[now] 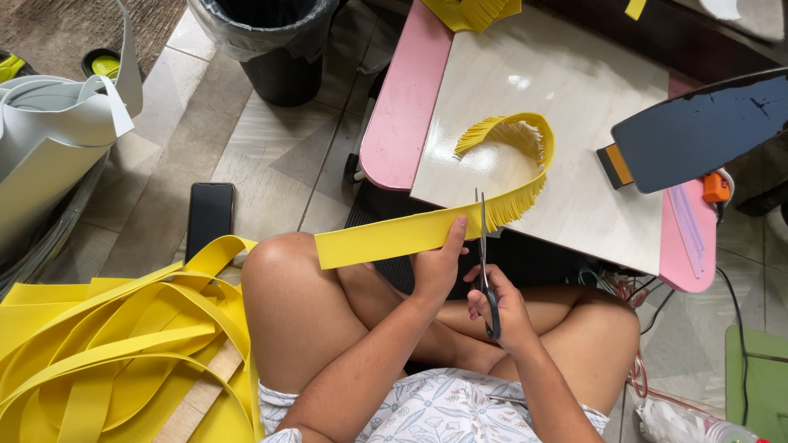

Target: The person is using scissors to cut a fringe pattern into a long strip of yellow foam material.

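Head view, person seated cross-legged on tiled floor [271,139]. Left hand [437,264] pinches yellow foam strip [386,236] betw. thumb on top & fingers below, holding it roughly level above left knee. Right hand [499,308] closed through handles of scissors [484,262]; blades point up & away from body, slightly parted, meeting strip's near edge just right of left thumb. Strip portion left of blades is plain; portion right of blades is cut into fine fringe [513,205] & curls up in an arc over pale board [574,107], free end hanging above it. Board rests on pink surface [402,115], which shows along board's left & right edges.

Surroundings: pile of looped yellow foam bands [107,353] at person's left, w/ a wooden stick [201,394] lying in it. Dark phone [210,215] flat on floor, just beyond pile. Grey-white foam sheets [57,131] rolled at far left. Black bin [275,41] w/ liner at top, near pink surface's left side. Dark paddle-shaped piece [706,131] overlaps board's right edge; orange item [716,187] just below it. More fringed yellow foam [472,12] at board's far edge.
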